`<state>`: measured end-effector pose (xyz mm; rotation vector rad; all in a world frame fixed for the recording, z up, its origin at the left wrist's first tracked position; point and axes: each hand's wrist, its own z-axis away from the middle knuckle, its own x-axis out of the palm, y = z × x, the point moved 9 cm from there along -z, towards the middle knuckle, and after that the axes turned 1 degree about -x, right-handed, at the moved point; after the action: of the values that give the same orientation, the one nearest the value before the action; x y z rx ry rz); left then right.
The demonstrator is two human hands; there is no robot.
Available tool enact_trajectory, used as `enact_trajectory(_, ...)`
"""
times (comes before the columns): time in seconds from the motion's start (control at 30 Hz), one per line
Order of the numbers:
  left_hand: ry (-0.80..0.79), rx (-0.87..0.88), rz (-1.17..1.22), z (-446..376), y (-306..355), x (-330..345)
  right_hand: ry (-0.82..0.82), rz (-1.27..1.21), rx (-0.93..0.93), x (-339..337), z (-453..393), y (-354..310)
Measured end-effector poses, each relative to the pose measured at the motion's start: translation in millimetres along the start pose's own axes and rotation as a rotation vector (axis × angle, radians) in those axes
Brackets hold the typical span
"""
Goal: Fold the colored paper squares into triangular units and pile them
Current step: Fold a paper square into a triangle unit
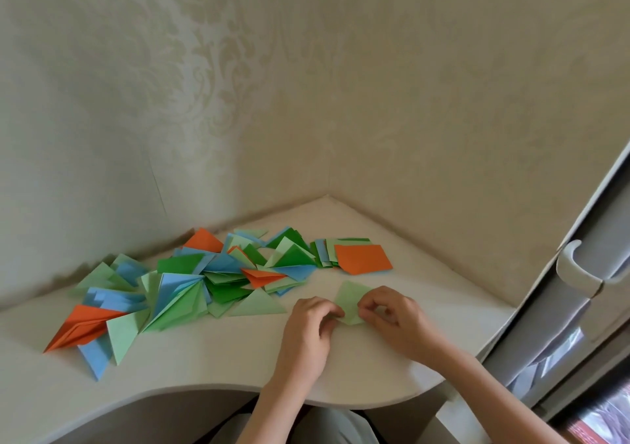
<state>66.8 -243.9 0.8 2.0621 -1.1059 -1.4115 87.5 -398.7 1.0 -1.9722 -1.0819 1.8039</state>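
A person sits at a white worktop (392,232) tucked into a corner of the room. Both hands work on one light green paper square (351,302) lying near the front edge. The left hand (308,329) pinches the paper's lower left side with curled fingers. The right hand (392,314) pinches its lower right side the same way. The far corner of the paper points away from the person.

To the left lies a big messy pile of folded triangles (191,283) in orange, blue, dark green and light green. Behind the hands, close to the wall, sits a small stack of flat squares (332,252) with an orange square (363,258) on top. A white handle (576,269) shows at the right.
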Motion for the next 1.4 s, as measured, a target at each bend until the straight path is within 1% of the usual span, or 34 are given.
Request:
enact_trajectory(0.1, -0.023, 0.01, -0.02, -0.5, 2.3, 1.7, 0.073, 0.014, -0.019, -3.7, 5.0, 5.2)
enact_trajectory(0.2, -0.038, 0.041, -0.024, -1.2, 7.3, 2.7, 0.167, 0.028, -0.09, -7.9, 14.6, 1.9)
enact_trajectory(0.33, -0.065, 0.074, -0.044, -0.7, 11.4, 5.6, 0.125, 0.075, -0.19, -4.0, 25.7, -7.1)
enact_trajectory(0.4, -0.076, 0.078, -0.046, -0.4, 12.6, 7.0, 0.124, 0.096, -0.189, -3.1, 28.0, -8.2)
enact_trajectory(0.5, -0.074, 0.072, -0.043, -0.8, 12.6, 6.6, 0.185, 0.113, -0.191, -1.4, 25.5, -12.4)
enact_trajectory(0.67, -0.014, -0.005, -0.021, -3.9, 5.6, 3.8, 0.265, 0.109, -0.159, -1.4, 19.4, -15.5)
enact_trajectory(0.77, 0.006, -0.011, -0.07, -8.2, 6.6, 7.5, 0.285, 0.124, -0.169, -0.2, 15.5, -17.7)
enact_trajectory(0.9, 0.026, 0.018, -0.165, -8.1, 6.4, 12.0, 0.265, 0.136, -0.12, 3.3, 9.1, -13.1)
enact_trajectory(1.0, 0.044, 0.017, -0.189, -7.5, 5.1, 12.8, 0.226, 0.091, -0.064, 6.9, 7.0, -6.7)
enact_trajectory(1.1, 0.059, -0.015, -0.178, -8.7, 2.4, 11.3, 0.197, 0.019, -0.012, 9.2, 4.2, -0.7)
enact_trajectory(1.2, 0.07, -0.044, -0.167, -8.8, 0.2, 9.7, 0.16, 0.003, 0.036, 11.8, -0.5, 3.7)
enact_trajectory(1.4, 0.097, -0.124, -0.121, -9.7, -6.0, 8.8, 0.117, -0.073, 0.064, 10.4, 0.5, 11.2)
